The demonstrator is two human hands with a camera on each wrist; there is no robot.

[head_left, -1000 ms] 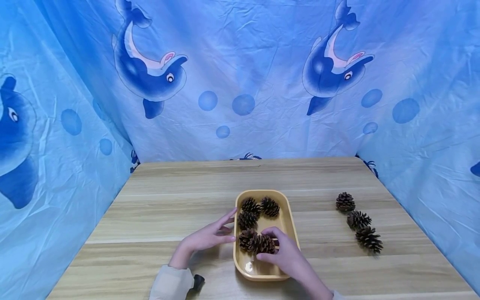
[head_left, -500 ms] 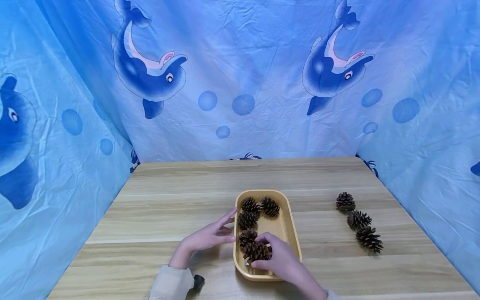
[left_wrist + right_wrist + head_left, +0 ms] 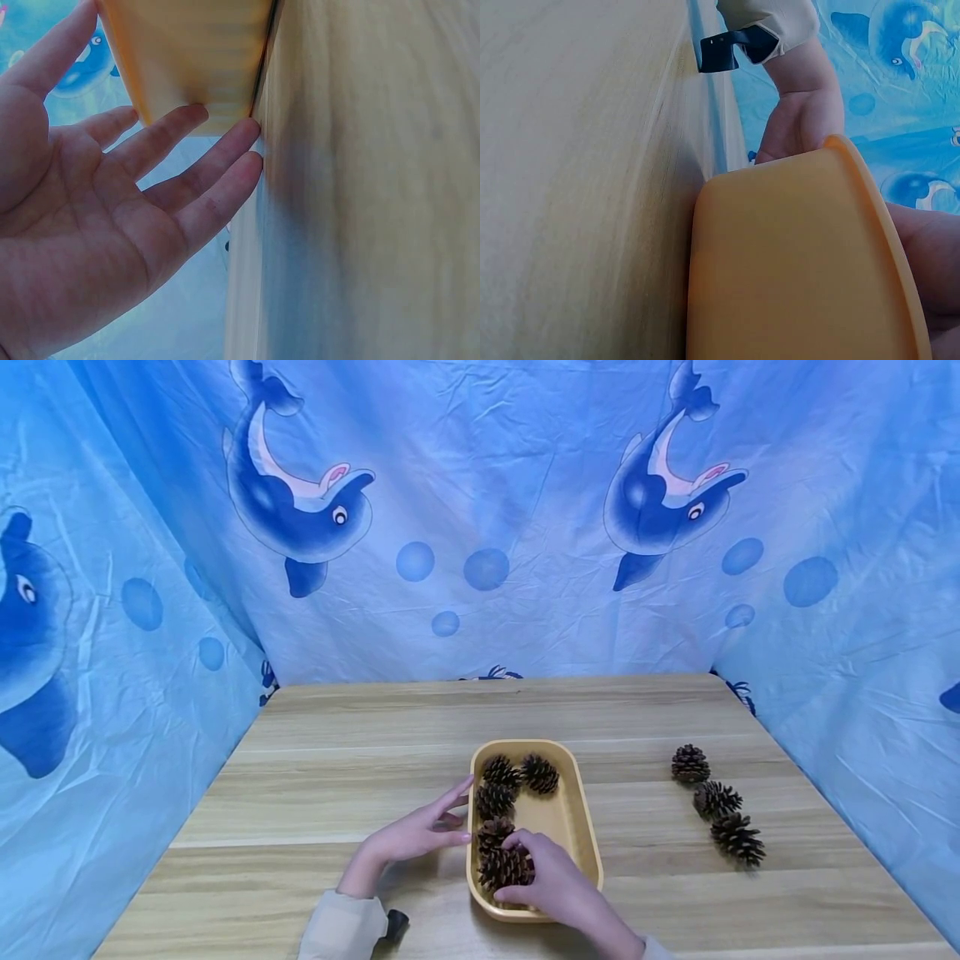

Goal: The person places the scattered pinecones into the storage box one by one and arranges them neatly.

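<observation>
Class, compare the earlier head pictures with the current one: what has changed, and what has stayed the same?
Inside the tray, the right hand has moved the pinecone it grips leftward and slightly toward the near end; it has not let go. The left hand at the tray's left side, the tray and the three pinecones outside it stayed put.

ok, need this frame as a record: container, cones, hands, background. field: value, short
container: yellow tray, on wooden table
cones in tray: five, including held cone at the near end
cones outside: three loose cones, on the table, right of the tray
left hand: left hand at the tray's left wall, fingers spread
right hand: right hand inside the tray, gripping the held cone
held cone on tray floor: cannot tell
background: blue backdrop with dolphin prints
</observation>
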